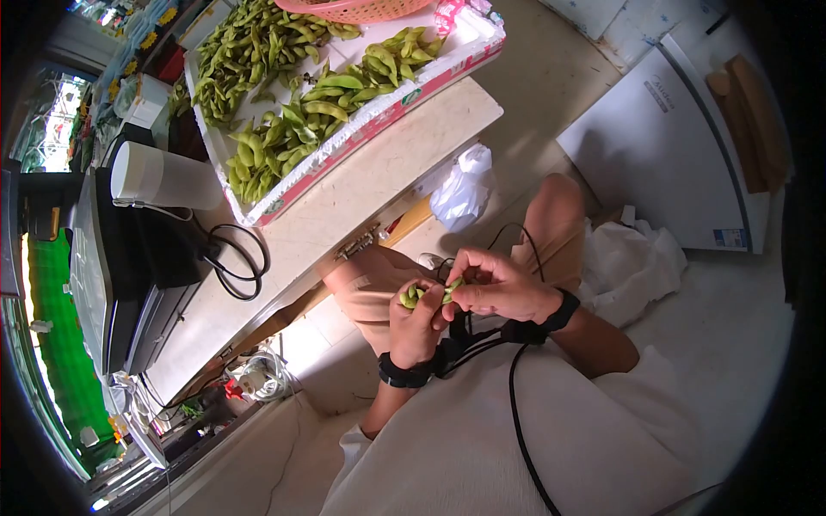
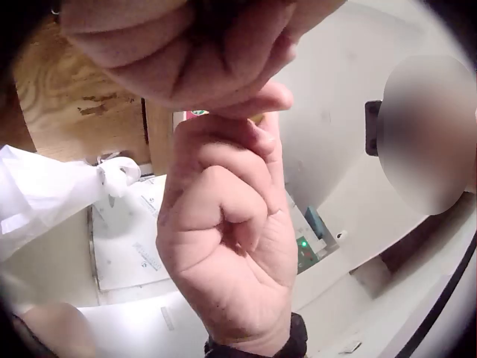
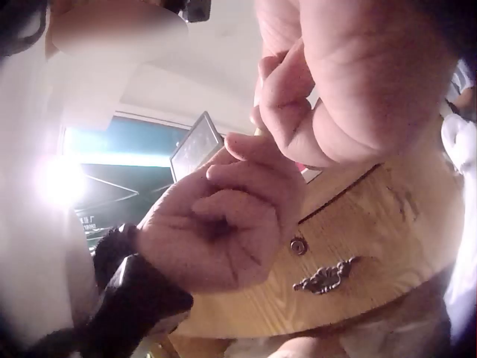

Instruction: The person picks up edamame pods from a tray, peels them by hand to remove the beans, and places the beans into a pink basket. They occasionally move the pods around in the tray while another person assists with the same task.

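Note:
My left hand (image 1: 416, 303) is curled round a few green edamame pods (image 1: 410, 297) above my lap. My right hand (image 1: 459, 287) pinches the end of one pod (image 1: 453, 290) that sticks out of the left fist. The two hands touch at the fingertips. In the left wrist view the left hand (image 2: 231, 239) is a closed fist, with the right hand (image 2: 186, 52) pressed on top of it and the pods almost hidden. In the right wrist view the right hand's fingers (image 3: 291, 97) meet the left fist (image 3: 223, 224).
A white foam box (image 1: 469, 47) heaped with edamame pods (image 1: 284, 112) sits on the table (image 1: 370, 172) ahead. An orange basket (image 1: 361, 9), a scale (image 1: 112, 258), white bags (image 1: 465, 189) (image 1: 637, 258), a white chest (image 1: 671, 146) and a wooden drawer (image 3: 350, 246) surround me.

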`<state>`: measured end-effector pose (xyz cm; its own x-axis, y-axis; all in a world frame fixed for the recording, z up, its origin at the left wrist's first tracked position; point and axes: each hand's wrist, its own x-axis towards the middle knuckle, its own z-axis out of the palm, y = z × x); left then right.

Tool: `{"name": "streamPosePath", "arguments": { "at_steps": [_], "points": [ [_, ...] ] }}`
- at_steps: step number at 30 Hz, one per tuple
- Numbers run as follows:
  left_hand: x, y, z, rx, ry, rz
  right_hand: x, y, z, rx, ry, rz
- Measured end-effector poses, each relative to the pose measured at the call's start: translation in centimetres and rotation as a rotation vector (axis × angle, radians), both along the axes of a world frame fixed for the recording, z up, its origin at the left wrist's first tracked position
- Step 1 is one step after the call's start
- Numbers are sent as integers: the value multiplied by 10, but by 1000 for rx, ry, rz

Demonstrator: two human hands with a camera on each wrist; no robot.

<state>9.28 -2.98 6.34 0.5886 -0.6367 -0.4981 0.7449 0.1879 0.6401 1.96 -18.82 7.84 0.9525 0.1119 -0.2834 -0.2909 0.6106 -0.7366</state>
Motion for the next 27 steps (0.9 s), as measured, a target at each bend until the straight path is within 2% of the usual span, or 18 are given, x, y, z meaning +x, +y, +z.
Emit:
{"name": "streamPosePath", "arguments": {
  "at_steps": [1, 3, 10, 13, 14, 15, 16, 17, 18, 20, 22, 24, 27],
  "points": [
    [0, 0, -1, -20, 30, 6, -1, 1, -1, 0, 0, 1],
    [0, 1, -2, -52, 48, 3, -2, 4, -5, 157, -5, -42],
    [2, 3, -5, -197, 190, -2, -3, 10, -13, 204, -42, -71],
    [2, 4, -8, -133, 149, 15, -2, 9, -11, 94, -64, -77],
    [2, 3, -6, -132, 149, 18, -1, 6, -6, -57, -66, -76],
    [3, 2, 0, -18, -4, -8, 0, 4, -4, -208, -67, -75],
    [3, 2, 3, 96, -155, -34, 0, 2, -6, -205, -67, -72],
    [3, 3, 4, 97, -154, -32, -2, -2, -9, -316, -65, -49],
    [3, 4, 5, 129, -297, -90, -2, -4, -11, -427, -64, -27],
    [2, 4, 6, 179, -546, -160, -1, -7, -10, -495, -60, -18],
    [2, 3, 8, 201, -606, -172, 0, -8, -3, -566, -56, -11],
    [2, 3, 7, 224, -665, -183, 2, -5, 8, -764, -62, -11],
    [2, 3, 3, 246, -712, -179, 1, 1, 1, -881, -99, -49]
  ]
}}
